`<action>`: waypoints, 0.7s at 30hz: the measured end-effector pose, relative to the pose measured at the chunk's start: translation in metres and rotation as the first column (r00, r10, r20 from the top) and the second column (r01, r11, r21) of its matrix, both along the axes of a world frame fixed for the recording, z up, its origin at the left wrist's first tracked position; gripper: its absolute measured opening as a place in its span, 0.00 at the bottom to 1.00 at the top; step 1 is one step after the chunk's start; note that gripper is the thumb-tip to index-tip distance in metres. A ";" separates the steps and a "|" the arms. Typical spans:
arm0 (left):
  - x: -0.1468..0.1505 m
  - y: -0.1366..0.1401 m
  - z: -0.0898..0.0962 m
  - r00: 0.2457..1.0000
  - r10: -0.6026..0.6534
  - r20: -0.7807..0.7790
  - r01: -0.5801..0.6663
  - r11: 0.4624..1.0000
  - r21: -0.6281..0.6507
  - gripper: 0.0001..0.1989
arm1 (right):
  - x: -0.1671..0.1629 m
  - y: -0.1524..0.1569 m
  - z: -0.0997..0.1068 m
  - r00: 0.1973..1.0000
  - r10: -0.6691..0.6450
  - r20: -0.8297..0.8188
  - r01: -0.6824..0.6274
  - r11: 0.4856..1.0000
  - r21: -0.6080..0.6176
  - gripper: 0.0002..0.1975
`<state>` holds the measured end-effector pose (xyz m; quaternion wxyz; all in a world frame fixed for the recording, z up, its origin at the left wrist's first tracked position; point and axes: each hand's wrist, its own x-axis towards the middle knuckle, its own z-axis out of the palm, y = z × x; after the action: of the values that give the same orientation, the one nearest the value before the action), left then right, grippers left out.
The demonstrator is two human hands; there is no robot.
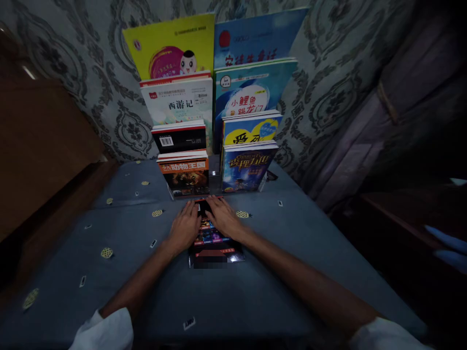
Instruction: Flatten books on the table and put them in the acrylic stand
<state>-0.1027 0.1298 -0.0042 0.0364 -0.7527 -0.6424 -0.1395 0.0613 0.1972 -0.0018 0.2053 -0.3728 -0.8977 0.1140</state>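
A dark book (212, 237) with rows of small coloured pictures lies flat on the cloth-covered table (266, 301). My left hand (185, 227) rests on its upper left side with the fingers stretched out. On its upper right side lies my right hand (225, 221), also flat with fingers extended. Neither hand is wrapped round anything. Just beyond my fingertips stand two columns of upright books: an orange-topped book with a lion (186, 177) fronts the left one, and a blue book (246, 167) fronts the right one.
Behind these stand a black book (182, 140), a white book (180, 103), a yellow book (168, 41) and a teal book (255, 82). Patterned wallpaper (350, 43) rises behind the table. A brown wooden panel (44, 141) is at left, a curtain (368, 116) at right.
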 end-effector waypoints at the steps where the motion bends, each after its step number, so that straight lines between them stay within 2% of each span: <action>1: 0.000 0.000 0.001 1.000 0.003 -0.015 -0.003 1.000 -0.010 0.21 | 0.005 0.002 -0.001 1.000 -0.027 -0.001 0.027 1.000 0.004 0.24; 5: -0.001 0.001 0.006 0.999 0.000 -0.048 -0.002 0.999 -0.035 0.21 | 0.020 0.006 -0.005 0.995 -0.100 -0.010 0.100 0.995 -0.011 0.23; 11: 0.004 0.006 0.010 0.999 -0.004 -0.051 0.002 0.999 -0.037 0.21 | 0.023 0.006 -0.013 0.994 -0.094 -0.064 0.094 0.996 -0.011 0.24; 18: 0.027 0.018 0.012 0.984 -0.176 0.008 0.176 0.979 -0.106 0.23 | 0.023 0.009 -0.016 0.995 -0.081 -0.064 0.082 0.996 0.019 0.24; 21: 0.023 0.016 0.012 0.992 -0.125 0.004 0.125 0.989 -0.081 0.23 | 0.023 0.009 -0.017 0.995 -0.083 -0.053 0.085 0.996 0.038 0.24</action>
<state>-0.0793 0.1461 0.0083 -0.0025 -0.7925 -0.5990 -0.1148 0.0842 0.2067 -0.0184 0.2402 -0.4029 -0.8778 0.0967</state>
